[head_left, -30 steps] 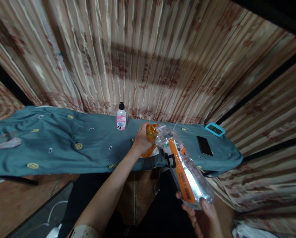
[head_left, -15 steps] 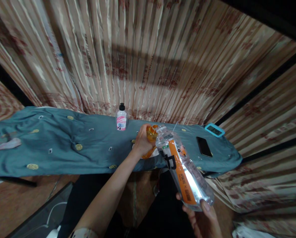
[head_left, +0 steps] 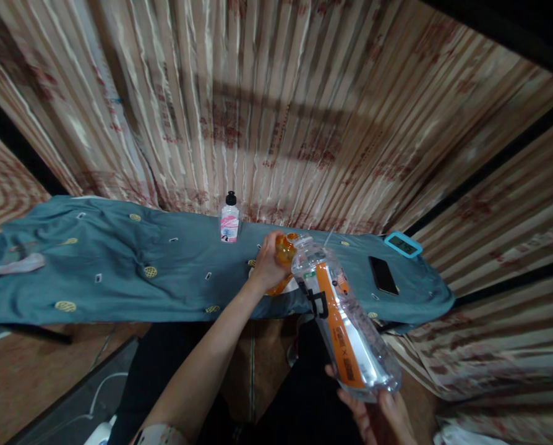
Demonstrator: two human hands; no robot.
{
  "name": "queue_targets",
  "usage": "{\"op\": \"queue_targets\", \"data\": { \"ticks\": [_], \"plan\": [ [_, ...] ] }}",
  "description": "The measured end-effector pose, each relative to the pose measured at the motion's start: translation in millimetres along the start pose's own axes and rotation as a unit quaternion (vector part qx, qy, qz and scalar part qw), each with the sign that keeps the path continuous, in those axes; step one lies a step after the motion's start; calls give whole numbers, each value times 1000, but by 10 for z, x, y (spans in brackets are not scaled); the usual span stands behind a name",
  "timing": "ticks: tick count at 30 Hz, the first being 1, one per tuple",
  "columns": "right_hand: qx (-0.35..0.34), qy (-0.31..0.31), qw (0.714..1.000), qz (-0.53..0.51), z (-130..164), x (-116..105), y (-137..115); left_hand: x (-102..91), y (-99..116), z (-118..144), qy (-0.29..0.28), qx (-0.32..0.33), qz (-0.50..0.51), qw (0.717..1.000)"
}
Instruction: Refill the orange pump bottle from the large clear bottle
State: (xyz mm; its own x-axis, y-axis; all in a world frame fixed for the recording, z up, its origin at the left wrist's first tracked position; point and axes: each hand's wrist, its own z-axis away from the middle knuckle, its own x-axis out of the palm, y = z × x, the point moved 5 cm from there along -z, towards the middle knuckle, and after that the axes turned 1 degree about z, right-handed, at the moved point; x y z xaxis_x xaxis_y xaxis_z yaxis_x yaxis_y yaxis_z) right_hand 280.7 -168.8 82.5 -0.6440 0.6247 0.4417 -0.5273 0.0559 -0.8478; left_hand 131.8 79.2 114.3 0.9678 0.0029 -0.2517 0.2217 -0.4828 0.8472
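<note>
Since a second ago little has shifted: the left hand (head_left: 268, 264) grips the small orange bottle (head_left: 283, 252) at centre frame, while the right hand (head_left: 382, 415) tilts the clear plastic bottle with an orange label (head_left: 344, 318) mouth-first onto it.

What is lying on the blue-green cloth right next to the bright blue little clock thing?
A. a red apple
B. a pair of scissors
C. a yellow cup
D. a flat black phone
D: a flat black phone lies on the blue-green cloth just left of and below the small bright blue digital clock; no apple, scissors or cup shows there.
</note>
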Motion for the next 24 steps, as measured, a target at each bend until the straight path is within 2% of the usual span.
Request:
{"op": "queue_targets", "data": {
  "ticks": [3,12,24],
  "plan": [
    [4,10,1000,10,-4,-13,7,3,-15,-1,1,7,4,1000],
    [-2,-36,999,12,9,-19,23,11,-28,-2,0,32,-16,999],
    [4,-54,999,-8,-2,-38,113,19,-36,-10,9,48,-21,999]
  ]
}}
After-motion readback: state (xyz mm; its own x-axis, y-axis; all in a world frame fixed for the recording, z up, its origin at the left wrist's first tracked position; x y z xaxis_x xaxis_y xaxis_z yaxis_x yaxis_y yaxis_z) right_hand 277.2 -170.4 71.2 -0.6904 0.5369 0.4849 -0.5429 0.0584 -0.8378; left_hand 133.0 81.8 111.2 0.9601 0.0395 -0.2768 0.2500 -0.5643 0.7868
